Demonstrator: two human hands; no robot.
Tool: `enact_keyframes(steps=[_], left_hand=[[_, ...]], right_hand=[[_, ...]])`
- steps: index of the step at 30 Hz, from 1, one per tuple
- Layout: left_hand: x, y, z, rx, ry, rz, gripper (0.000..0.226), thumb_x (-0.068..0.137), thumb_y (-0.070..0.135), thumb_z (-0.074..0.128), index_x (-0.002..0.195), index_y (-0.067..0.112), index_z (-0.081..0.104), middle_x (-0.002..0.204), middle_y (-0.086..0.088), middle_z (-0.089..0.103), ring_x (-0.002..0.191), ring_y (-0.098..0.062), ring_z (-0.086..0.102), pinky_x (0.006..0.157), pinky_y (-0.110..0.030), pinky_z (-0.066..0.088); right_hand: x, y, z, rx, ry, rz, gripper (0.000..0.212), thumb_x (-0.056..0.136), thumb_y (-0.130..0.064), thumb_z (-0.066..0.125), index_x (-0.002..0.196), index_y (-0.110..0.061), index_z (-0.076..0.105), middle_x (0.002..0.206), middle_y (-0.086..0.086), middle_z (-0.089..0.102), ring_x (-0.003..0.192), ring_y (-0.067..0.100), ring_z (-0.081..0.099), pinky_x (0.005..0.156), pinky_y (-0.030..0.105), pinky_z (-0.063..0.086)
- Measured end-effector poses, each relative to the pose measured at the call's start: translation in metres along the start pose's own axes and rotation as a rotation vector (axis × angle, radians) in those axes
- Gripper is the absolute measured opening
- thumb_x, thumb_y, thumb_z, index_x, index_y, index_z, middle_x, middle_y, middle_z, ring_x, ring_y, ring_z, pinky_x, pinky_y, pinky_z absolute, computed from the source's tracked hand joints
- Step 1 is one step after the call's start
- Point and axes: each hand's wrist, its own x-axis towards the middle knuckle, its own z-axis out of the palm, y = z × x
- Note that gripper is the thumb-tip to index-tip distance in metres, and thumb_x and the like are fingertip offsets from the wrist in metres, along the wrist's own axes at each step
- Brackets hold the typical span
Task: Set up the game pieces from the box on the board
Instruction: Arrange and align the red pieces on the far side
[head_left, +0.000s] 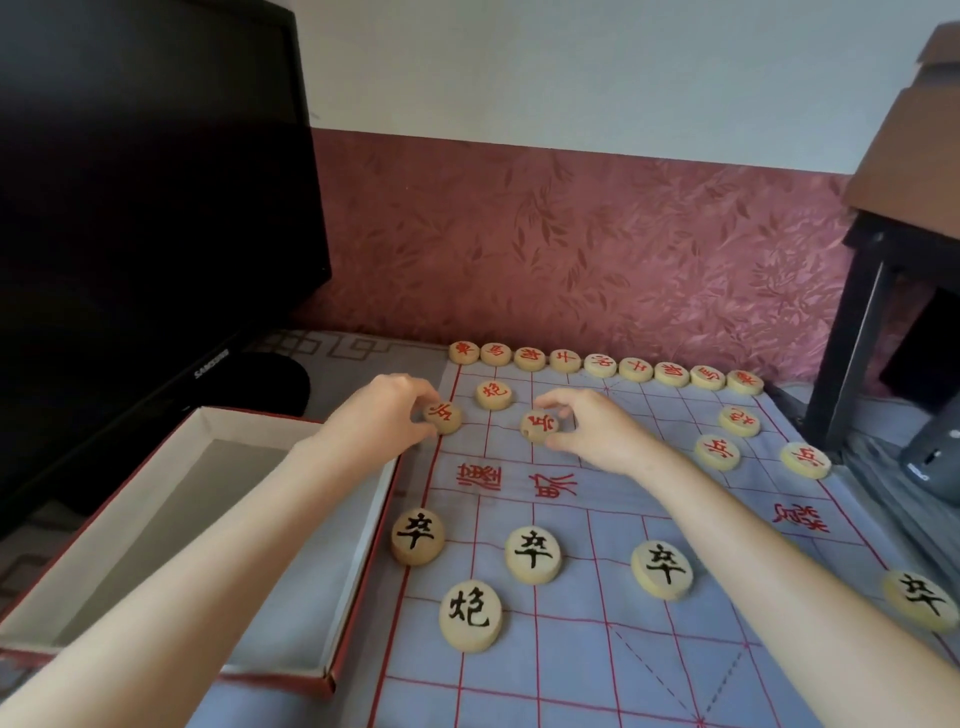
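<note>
Board, a pale blue sheet with a red grid, lies flat on the worktop and fills the lower right of the view. A black monitor with a dark screen stands at the left, behind the box. The box sits open, its right wall just beside the board's left edge. A dark stand rises at the right, past the board's far right corner.

Both bare forearms reach forward, the left one crossing above the box. The left grip is clamped on the left pawn, a red-marked disc at the board's left edge line, with fingers and thumb curled round its rim. The right grip is clamped on the mid pawn, another red disc farther right in the same row, pinched between thumb and fingers. Whether either disc is touching the board, I cannot tell.

On the far edge, a back row of 9 red discs lies side by side, nearly touching. 2 red cannons lie 1 row nearer, 1 near each side. 2 more red pawns lie apart toward the right edge.

Nearer the person, 4 black pawns lie spread across 1 row, and 1 black cannon lies just in front of them at the left.
</note>
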Motion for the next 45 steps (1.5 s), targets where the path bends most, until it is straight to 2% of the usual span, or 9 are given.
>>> enact_keyframes(steps=[4, 8, 15, 18, 21, 24, 29, 35, 45], left_hand=[[0.026, -0.004, 0.007, 0.025, -0.027, -0.032, 0.044, 0.082, 0.028, 0.068, 0.124, 0.021, 0.055, 0.123, -0.002, 0.057, 0.110, -0.018, 0.055, 0.093, -0.035, 0.048], [0.042, -0.004, 0.016, 0.038, -0.107, -0.029, 0.056, 0.077, 0.029, 0.073, 0.128, 0.020, 0.052, 0.125, -0.001, 0.055, 0.113, -0.017, 0.053, 0.094, -0.034, 0.047], [0.054, -0.014, 0.018, 0.061, -0.218, -0.006, 0.060, 0.072, 0.026, 0.077, 0.126, 0.025, 0.053, 0.127, 0.003, 0.052, 0.115, -0.015, 0.050, 0.097, -0.033, 0.045], [0.054, -0.014, 0.022, 0.012, -0.120, -0.059, 0.056, 0.073, 0.036, 0.075, 0.123, 0.021, 0.056, 0.120, 0.000, 0.057, 0.106, -0.015, 0.055, 0.092, -0.031, 0.048], [0.053, -0.013, 0.028, -0.002, -0.057, -0.118, 0.058, 0.066, 0.046, 0.077, 0.114, 0.020, 0.059, 0.111, 0.001, 0.057, 0.098, -0.016, 0.056, 0.085, -0.032, 0.049], [0.052, -0.011, 0.031, -0.031, -0.034, -0.160, 0.055, 0.060, 0.051, 0.079, 0.102, 0.021, 0.060, 0.102, 0.002, 0.059, 0.090, -0.015, 0.056, 0.076, -0.031, 0.050], [0.052, -0.010, 0.032, -0.076, -0.074, -0.120, 0.048, 0.065, 0.037, 0.081, 0.106, 0.022, 0.062, 0.104, 0.003, 0.058, 0.092, -0.013, 0.055, 0.075, -0.025, 0.045], [0.052, -0.016, 0.031, -0.180, -0.134, -0.086, 0.051, 0.066, 0.027, 0.081, 0.113, 0.026, 0.062, 0.107, 0.006, 0.059, 0.099, -0.012, 0.055, 0.087, -0.026, 0.046], [0.052, -0.020, 0.032, -0.179, -0.159, -0.022, 0.052, 0.072, 0.022, 0.077, 0.120, 0.027, 0.058, 0.112, 0.004, 0.054, 0.101, -0.009, 0.049, 0.086, -0.022, 0.039]], right_hand=[[0.016, 0.007, 0.002, -0.057, 0.024, 0.039, 0.057, 0.079, -0.042, 0.069, 0.128, -0.019, 0.052, 0.130, 0.003, 0.052, 0.118, 0.020, 0.049, 0.096, 0.036, 0.043], [0.023, 0.003, 0.010, -0.112, 0.077, 0.065, 0.067, 0.075, -0.055, 0.068, 0.124, -0.012, 0.052, 0.126, 0.005, 0.051, 0.116, 0.020, 0.047, 0.091, 0.036, 0.044], [0.030, -0.002, 0.012, -0.169, 0.076, 0.106, 0.075, 0.074, -0.057, 0.067, 0.127, -0.008, 0.047, 0.133, 0.007, 0.044, 0.120, 0.023, 0.045, 0.092, 0.038, 0.045], [0.031, 0.001, 0.013, -0.171, 0.080, 0.144, 0.066, 0.073, -0.057, 0.068, 0.114, -0.007, 0.052, 0.120, 0.007, 0.049, 0.108, 0.023, 0.050, 0.076, 0.033, 0.045], [0.031, 0.001, 0.017, -0.164, 0.109, 0.173, 0.047, 0.073, -0.053, 0.071, 0.076, -0.015, 0.044, 0.095, 0.005, 0.048, 0.083, 0.020, 0.046, 0.050, 0.026, 0.027], [0.032, 0.002, 0.018, -0.102, 0.091, 0.136, 0.042, 0.077, -0.040, 0.072, 0.101, -0.009, 0.057, 0.108, 0.005, 0.051, 0.093, 0.020, 0.049, 0.061, 0.027, 0.035], [0.034, 0.006, 0.017, -0.043, -0.047, 0.045, 0.054, 0.085, -0.018, 0.065, 0.136, -0.018, 0.047, 0.139, 0.006, 0.040, 0.129, 0.022, 0.039, 0.098, 0.031, 0.038], [0.033, 0.012, 0.018, 0.017, -0.100, 0.013, 0.062, 0.084, -0.005, 0.061, 0.140, -0.022, 0.040, 0.147, 0.003, 0.033, 0.133, 0.020, 0.037, 0.098, 0.029, 0.041], [0.030, 0.013, 0.021, 0.106, 0.028, 0.026, 0.055, 0.075, -0.026, 0.077, 0.124, -0.017, 0.054, 0.120, -0.001, 0.053, 0.113, 0.016, 0.050, 0.090, 0.026, 0.042]])
